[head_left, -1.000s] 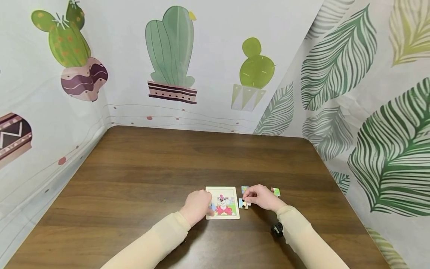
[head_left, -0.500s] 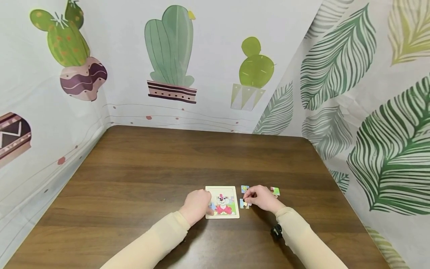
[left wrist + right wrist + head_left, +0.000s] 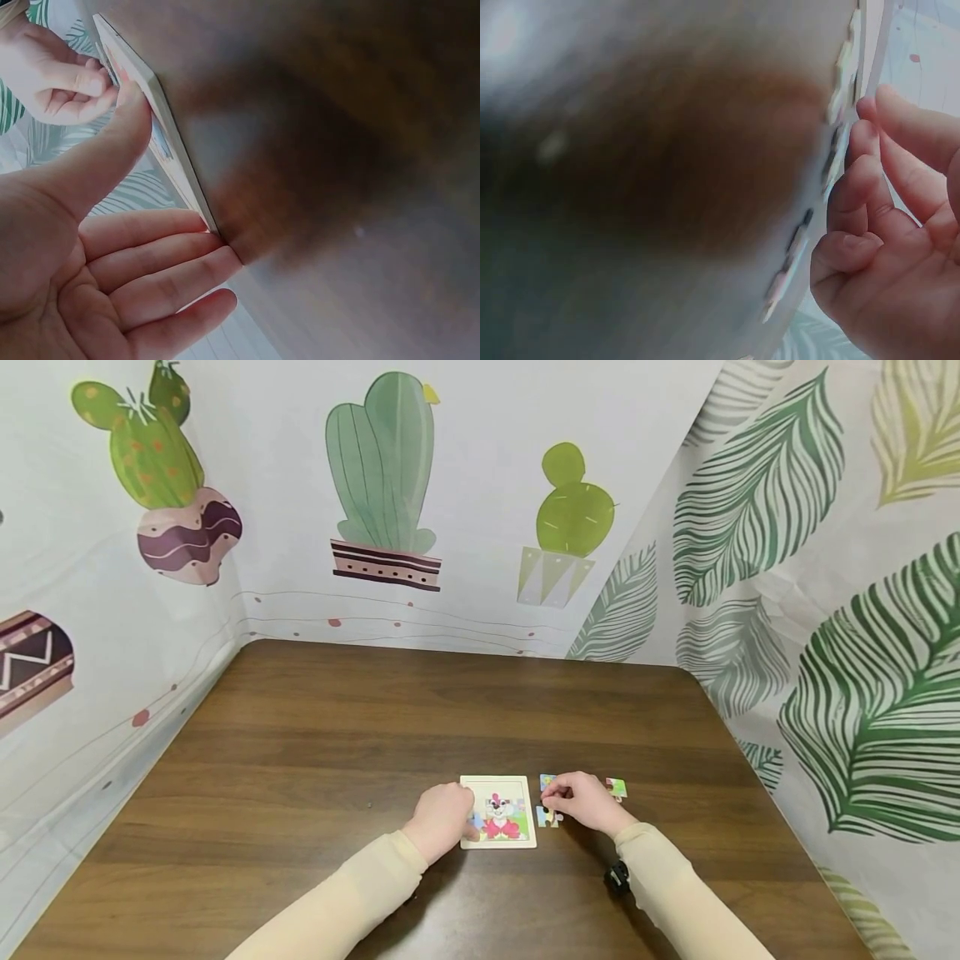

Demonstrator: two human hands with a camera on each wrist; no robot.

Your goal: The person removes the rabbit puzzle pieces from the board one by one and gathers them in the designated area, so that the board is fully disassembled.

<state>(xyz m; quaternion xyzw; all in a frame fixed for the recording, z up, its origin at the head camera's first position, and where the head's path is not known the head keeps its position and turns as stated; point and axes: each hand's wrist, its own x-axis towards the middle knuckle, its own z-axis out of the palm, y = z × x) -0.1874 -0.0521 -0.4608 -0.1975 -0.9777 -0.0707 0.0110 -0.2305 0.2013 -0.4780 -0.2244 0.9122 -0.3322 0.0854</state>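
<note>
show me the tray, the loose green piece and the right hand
Tray (image 3: 506, 787): head view, on the bare part near its far rim.
Green piece (image 3: 617, 787): head view, middle of its upper face.
Right hand (image 3: 590, 801): head view, middle of the hand.

The person wears a plain, long left sleeve (image 3: 356, 885) of pale cream cloth, slightly wrinkled near the wrist, and a right sleeve (image 3: 675, 877) of the same colour, just beside whose end there shows a small black device (image 3: 618, 877).

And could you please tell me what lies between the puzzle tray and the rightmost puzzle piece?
The right hand and at least two other puzzle pieces, as the head view shows.
</note>
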